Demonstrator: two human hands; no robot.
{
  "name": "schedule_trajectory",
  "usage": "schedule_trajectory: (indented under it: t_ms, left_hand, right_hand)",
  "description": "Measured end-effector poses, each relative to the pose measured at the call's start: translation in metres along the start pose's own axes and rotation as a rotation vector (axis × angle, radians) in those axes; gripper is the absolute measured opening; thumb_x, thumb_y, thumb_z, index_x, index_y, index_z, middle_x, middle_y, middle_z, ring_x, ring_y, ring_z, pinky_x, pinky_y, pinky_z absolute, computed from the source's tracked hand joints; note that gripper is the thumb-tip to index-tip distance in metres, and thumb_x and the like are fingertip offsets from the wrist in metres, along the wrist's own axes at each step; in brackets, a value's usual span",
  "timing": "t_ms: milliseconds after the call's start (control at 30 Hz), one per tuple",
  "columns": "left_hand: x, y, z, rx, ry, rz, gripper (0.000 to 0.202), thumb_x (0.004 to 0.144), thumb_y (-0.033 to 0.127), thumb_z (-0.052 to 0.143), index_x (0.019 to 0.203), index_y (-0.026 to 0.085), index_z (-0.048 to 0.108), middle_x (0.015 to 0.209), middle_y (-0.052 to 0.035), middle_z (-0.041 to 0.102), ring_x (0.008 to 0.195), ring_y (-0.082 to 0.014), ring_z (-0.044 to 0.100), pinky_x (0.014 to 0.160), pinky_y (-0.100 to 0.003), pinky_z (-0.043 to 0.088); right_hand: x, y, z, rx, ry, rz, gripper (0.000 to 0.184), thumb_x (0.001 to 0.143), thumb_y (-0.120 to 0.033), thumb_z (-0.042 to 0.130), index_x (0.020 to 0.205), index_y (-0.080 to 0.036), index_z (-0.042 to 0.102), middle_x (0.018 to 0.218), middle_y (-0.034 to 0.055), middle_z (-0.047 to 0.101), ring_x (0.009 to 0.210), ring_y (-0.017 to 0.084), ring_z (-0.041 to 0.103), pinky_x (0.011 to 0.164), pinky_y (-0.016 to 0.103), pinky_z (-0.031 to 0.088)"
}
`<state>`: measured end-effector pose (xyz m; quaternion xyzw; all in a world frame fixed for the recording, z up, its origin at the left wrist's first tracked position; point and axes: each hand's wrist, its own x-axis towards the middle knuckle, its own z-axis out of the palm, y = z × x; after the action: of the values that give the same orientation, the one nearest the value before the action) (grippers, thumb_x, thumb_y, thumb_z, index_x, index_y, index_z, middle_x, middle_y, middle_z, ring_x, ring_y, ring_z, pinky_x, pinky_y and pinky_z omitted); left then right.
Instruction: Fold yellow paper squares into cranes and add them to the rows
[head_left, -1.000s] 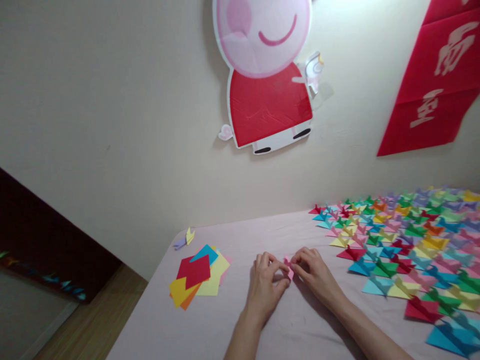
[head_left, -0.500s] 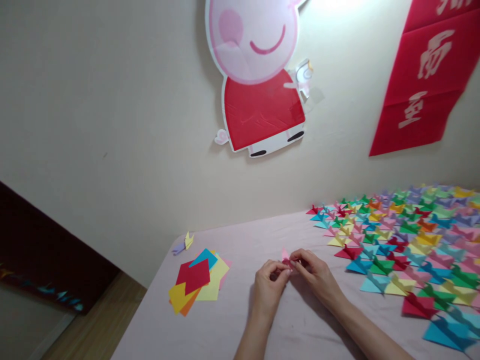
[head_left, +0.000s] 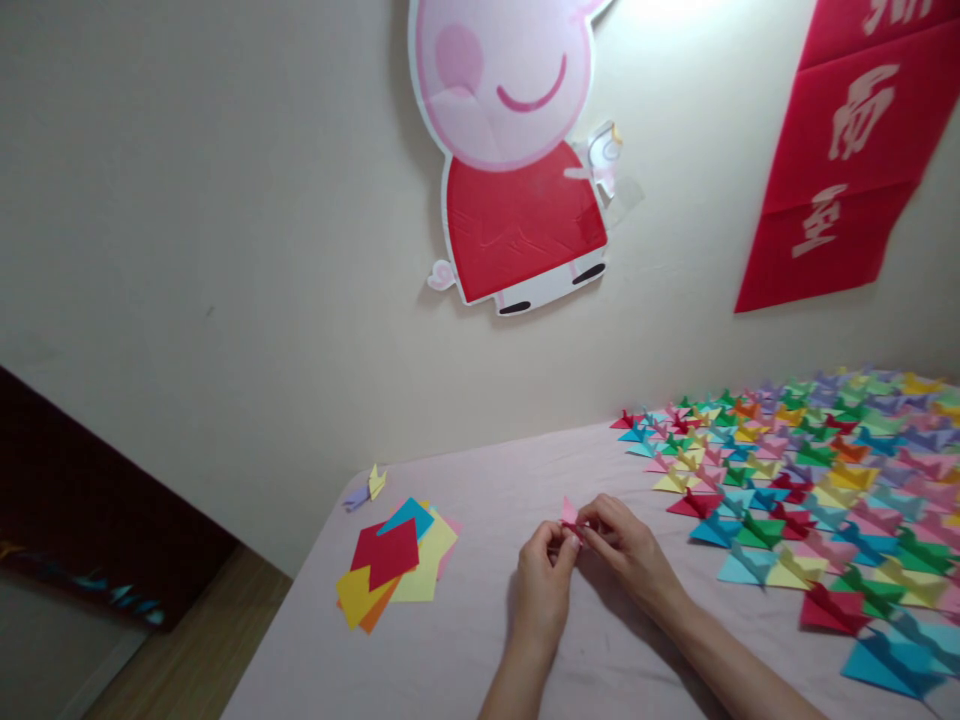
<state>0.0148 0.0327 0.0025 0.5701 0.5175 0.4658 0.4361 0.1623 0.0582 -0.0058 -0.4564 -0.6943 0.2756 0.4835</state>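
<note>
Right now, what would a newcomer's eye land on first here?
Probably the big cartoon cutout in red, upper middle on the wall. Then the many-coloured folded paper shapes ranked across the right side. Low in the middle, the left hand and right hand pinch a small pink folded paper.

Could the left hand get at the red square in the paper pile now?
Seemingly yes: only the flat pale yellow sheet and the cloth lie between the left hand and the red square, though that hand is busy at the pink folded paper.
</note>
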Motion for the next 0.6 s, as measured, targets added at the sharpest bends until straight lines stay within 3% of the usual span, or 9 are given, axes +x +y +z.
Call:
schedule_trajectory:
  t_ms: [233,600]
  left_hand:
    - [-0.0001,0.0064,0.0002,-0.058,-0.016,0.03,0.015,0.084,0.032,0.059,0.085,0.02,0.066,0.084,-0.003,0.07,0.082,-0.0196,0.063,0.076,-0.027,0.047]
    - [0.0006,0.0016,-0.0011,-0.071,-0.002,0.016,0.015,0.082,0.035,0.064,0.082,0.02,0.062,0.078,-0.0006,0.067,0.073,-0.0156,0.06,0.068,-0.024,0.045]
  right_hand:
    - [0.0002,0.0007,-0.0004,0.05,0.029,0.042,0.016,0.09,-0.032,0.053,0.078,-0.023,0.059,0.078,0.0023,0.062,0.073,0.02,0.058,0.065,0.031,0.047]
    - [0.001,-0.0002,-0.0024,0.023,0.049,0.019,0.02,0.09,-0.037,0.056,0.075,-0.024,0.061,0.075,0.0026,0.061,0.075,0.022,0.057,0.067,0.032,0.046]
